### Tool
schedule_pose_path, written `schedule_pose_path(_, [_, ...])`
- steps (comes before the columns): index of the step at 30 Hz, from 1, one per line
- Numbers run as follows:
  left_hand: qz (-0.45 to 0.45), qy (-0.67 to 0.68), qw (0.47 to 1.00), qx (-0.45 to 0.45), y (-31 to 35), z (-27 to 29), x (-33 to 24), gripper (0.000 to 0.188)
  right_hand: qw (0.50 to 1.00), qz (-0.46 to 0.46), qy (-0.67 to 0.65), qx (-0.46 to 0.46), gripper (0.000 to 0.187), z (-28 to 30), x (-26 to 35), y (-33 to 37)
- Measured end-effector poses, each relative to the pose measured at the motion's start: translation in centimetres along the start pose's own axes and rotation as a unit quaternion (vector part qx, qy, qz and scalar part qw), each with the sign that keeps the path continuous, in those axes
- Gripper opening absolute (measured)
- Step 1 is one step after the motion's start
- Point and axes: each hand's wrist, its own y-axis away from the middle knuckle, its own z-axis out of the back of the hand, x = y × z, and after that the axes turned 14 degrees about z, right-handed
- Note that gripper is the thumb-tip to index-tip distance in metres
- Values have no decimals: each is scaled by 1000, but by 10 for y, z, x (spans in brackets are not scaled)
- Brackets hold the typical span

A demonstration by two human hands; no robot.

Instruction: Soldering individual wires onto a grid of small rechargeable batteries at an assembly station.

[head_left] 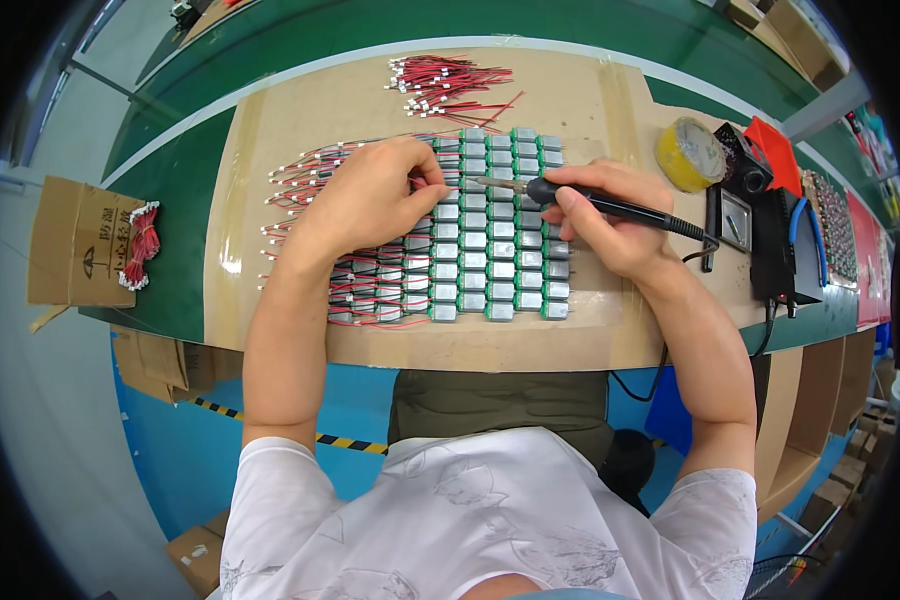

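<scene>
Rows of small silver motors [500, 254] with green ends lie close together on a cardboard sheet [600, 345]. Red and black wire leads with white plugs [305, 175] fan out from the left rows. My left hand [370, 195] rests over those leads, its thumb and forefinger pinched on a thin wire beside a motor; the fingertips partly hide it. In my right hand [615, 205] is a black-handled soldering iron [645, 214], held like a pen. Its metal tip points left and reaches the motors close to my left fingertips; whether it touches one I cannot tell.
Loose red-black wires [445, 85] lie at the far side. A bundled set of leads [143, 245] hangs on a cardboard box [80, 240] at left. Yellow tape [690, 155], a black soldering station [785, 250] and a red tray [773, 155] stand right. The iron's cord loops down the right side.
</scene>
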Motion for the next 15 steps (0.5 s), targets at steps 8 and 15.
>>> schedule_pose_path(8, [2,3,1000,-1,2,0,-2,16,1000,-8,-14,-22,18,-2,1,1])
schedule_pose_path(15, [6,-2,1000,3,5,0,-1,16,1000,-6,8,-21,20,-6,-1,3])
